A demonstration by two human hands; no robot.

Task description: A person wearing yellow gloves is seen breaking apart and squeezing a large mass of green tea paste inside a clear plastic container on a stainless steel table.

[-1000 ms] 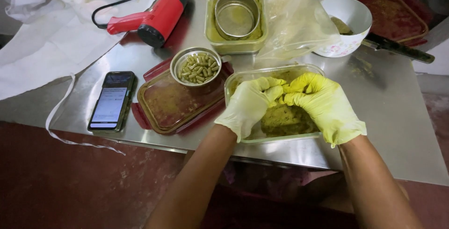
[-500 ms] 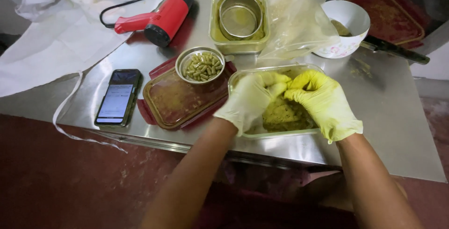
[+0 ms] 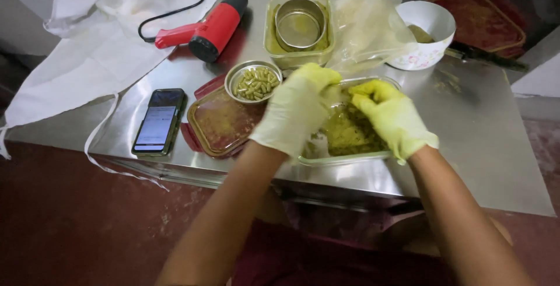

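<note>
- Two gloved hands work over one clear rectangular container (image 3: 350,140) at the near edge of the steel tabletop (image 3: 484,128); it holds a mound of greenish powder (image 3: 350,134).
- Left hand (image 3: 297,108): glove pale yellow, wrist bent down, fingers curled toward the container's far left corner. Its grip looks closed on something small, but the fingertips are turned away and blurred; I cannot tell what, if anything, is pinched.
- Right hand (image 3: 394,117): forearm comes in from the near right, palm down over the powder, fingers bent and drawn together at the far rim. Whether they pinch an item cannot be told.
- Judgement on the step in hand: the fingertips meet above the powder, so fine work is best kept low and inside the container walls, so spill falls back into it, and with the container clear of the tabletop edge.
- Left of the container: a small round metal bowl of green capsules (image 3: 254,82), resting on a red-rimmed lid (image 3: 219,122).
- Far side: a second container with a metal sieve (image 3: 299,26), a clear plastic bag (image 3: 370,23), a white bowl (image 3: 429,32).
- Far left: a red heat gun (image 3: 213,26), a phone (image 3: 158,121), a white cloth (image 3: 99,41).
</note>
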